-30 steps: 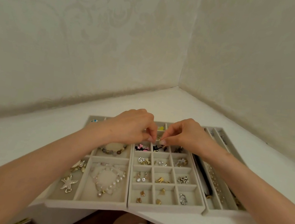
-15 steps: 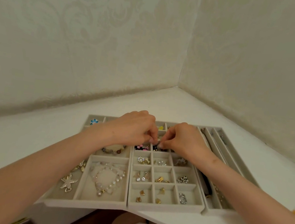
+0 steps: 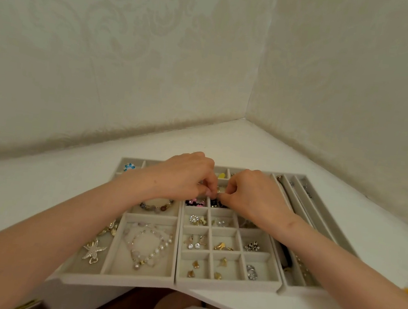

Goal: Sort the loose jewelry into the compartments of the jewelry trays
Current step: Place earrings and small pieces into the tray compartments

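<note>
pearl bracelet (image 3: 146,246) and starfish brooch (image 3: 93,250) in left tray (image 3: 115,278).

White corner table (image 3: 39,185), three grey jewelry trays (image 3: 174,283) side by side at its front edge

The right hand (image 3: 256,199) has drawn in closer to the left hand (image 3: 184,177).

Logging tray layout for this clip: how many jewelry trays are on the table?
3: the left grey felt tray with large compartments, the middle small-grid tray, and the right tray with long slots. The hands cover part of each.
</note>
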`<state>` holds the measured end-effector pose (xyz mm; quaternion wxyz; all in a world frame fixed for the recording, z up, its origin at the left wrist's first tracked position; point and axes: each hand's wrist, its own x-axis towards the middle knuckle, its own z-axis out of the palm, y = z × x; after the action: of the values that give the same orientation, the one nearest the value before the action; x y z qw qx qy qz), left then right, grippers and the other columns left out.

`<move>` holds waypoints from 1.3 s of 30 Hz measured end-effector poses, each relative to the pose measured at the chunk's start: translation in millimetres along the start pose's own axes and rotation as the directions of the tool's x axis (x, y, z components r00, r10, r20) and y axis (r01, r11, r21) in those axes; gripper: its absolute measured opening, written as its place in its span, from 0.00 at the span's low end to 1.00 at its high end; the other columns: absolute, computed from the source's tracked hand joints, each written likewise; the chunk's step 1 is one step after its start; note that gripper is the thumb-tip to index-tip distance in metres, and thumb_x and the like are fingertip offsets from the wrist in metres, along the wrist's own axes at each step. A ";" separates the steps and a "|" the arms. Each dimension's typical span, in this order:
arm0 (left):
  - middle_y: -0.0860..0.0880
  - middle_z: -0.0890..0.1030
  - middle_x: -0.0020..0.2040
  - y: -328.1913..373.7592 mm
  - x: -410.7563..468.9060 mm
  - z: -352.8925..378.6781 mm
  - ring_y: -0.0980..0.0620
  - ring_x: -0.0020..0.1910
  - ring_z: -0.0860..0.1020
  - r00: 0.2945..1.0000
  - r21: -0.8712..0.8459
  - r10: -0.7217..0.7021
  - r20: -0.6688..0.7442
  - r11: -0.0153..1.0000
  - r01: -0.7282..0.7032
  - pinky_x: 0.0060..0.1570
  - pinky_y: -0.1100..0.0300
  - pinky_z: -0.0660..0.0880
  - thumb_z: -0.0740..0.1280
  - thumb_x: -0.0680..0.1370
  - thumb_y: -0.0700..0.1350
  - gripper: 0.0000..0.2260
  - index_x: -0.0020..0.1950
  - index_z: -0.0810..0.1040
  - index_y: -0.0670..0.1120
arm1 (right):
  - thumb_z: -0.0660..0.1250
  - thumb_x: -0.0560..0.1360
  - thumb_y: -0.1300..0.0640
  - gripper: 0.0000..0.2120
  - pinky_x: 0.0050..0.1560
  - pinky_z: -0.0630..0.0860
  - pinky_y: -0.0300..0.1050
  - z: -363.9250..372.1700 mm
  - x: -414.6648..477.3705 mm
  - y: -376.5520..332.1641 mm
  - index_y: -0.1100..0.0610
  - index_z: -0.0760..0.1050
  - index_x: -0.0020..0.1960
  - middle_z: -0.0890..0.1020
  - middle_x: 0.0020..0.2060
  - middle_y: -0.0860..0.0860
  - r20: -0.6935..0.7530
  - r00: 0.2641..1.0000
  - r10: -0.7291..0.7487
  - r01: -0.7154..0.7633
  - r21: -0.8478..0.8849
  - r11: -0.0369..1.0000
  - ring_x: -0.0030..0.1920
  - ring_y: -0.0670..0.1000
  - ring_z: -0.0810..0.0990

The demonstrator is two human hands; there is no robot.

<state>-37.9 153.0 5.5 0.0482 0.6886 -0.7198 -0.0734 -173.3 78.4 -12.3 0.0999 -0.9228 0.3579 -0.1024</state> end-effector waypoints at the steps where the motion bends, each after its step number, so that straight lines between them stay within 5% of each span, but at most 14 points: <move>1: 0.58 0.66 0.40 0.0 -0.2 -0.2 0.56 0.47 0.64 1.000 -0.002 -0.001 0.000 1.000 0.001 0.48 0.58 0.68 0.63 0.78 0.48 0.08 0.53 0.81 0.54 | 0.68 0.72 0.47 0.16 0.32 0.68 0.42 1.3 -0.2 -0.1 0.57 0.76 0.32 0.79 0.29 0.50 0.005 1.000 -0.004 0.004 -0.006 1.000 0.35 0.52 0.78; 4: 0.55 0.69 0.42 0.0 -0.3 -0.3 0.56 0.48 0.65 1.000 0.000 0.000 -0.001 1.000 0.000 0.49 0.56 0.69 0.63 0.78 0.48 0.09 0.54 0.81 0.54 | 0.68 0.72 0.47 0.18 0.28 0.64 0.41 1.1 -0.9 0.7 0.54 0.71 0.29 0.72 0.25 0.48 0.019 1.000 -0.012 0.012 -0.005 1.000 0.31 0.51 0.74; 8: 0.55 0.70 0.43 -1.0 -0.6 0.8 0.56 0.49 0.65 1.000 -0.009 -0.001 -0.008 1.000 0.000 0.49 0.57 0.69 0.63 0.78 0.48 0.08 0.53 0.81 0.54 | 0.70 0.71 0.51 0.06 0.35 0.69 0.40 -8.9 2.2 7.5 0.49 0.76 0.37 0.76 0.32 0.43 0.040 0.999 -0.015 0.011 0.102 0.995 0.37 0.47 0.77; 12: 0.54 0.71 0.44 -1.5 0.3 1.8 0.56 0.48 0.65 1.000 -0.009 0.000 -0.013 1.000 0.000 0.50 0.57 0.69 0.63 0.78 0.47 0.08 0.53 0.81 0.53 | 0.73 0.69 0.53 0.02 0.33 0.64 0.37 -15.9 4.6 12.1 0.47 0.81 0.40 0.74 0.28 0.42 0.073 0.996 -0.052 0.037 0.197 0.980 0.32 0.42 0.71; 20: 0.56 0.67 0.41 -1.2 0.5 1.4 0.57 0.48 0.64 1.000 0.007 -0.001 -0.007 1.000 0.001 0.50 0.57 0.68 0.63 0.78 0.48 0.08 0.54 0.80 0.53 | 0.72 0.70 0.51 0.03 0.30 0.59 0.35 -9.3 2.6 3.9 0.48 0.81 0.43 0.71 0.31 0.42 0.067 0.995 -0.068 0.068 -0.002 0.998 0.38 0.46 0.71; 26: 0.56 0.68 0.41 -1.5 1.6 0.8 0.57 0.48 0.64 1.000 0.011 -0.001 0.001 1.000 0.001 0.48 0.59 0.67 0.63 0.78 0.47 0.08 0.53 0.81 0.53 | 0.66 0.74 0.55 0.06 0.40 0.66 0.42 -9.6 -2.7 -8.1 0.52 0.80 0.50 0.80 0.47 0.50 0.035 0.992 -0.120 0.125 -0.270 0.955 0.49 0.53 0.79; 30: 0.56 0.69 0.42 -2.3 1.7 0.8 0.57 0.48 0.64 1.000 0.002 0.004 0.001 1.000 -0.004 0.46 0.60 0.66 0.63 0.78 0.47 0.08 0.53 0.81 0.53 | 0.64 0.76 0.59 0.06 0.39 0.64 0.43 -8.0 -6.2 -16.3 0.54 0.78 0.51 0.79 0.49 0.51 0.024 0.990 -0.139 0.138 -0.379 0.915 0.49 0.54 0.79; 39: 0.54 0.70 0.44 -2.1 2.0 0.7 0.56 0.49 0.64 1.000 0.013 0.006 -0.003 1.000 -0.006 0.49 0.56 0.69 0.63 0.78 0.46 0.09 0.53 0.81 0.52 | 0.67 0.73 0.57 0.05 0.41 0.70 0.42 -10.4 1.3 -8.4 0.55 0.80 0.48 0.82 0.46 0.52 0.057 0.996 -0.067 0.079 -0.226 0.971 0.47 0.54 0.79</move>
<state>-36.0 150.9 4.4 0.0450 0.6869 -0.7222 -0.0673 -169.7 82.4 0.0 -0.0016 -0.9429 0.3305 -0.0418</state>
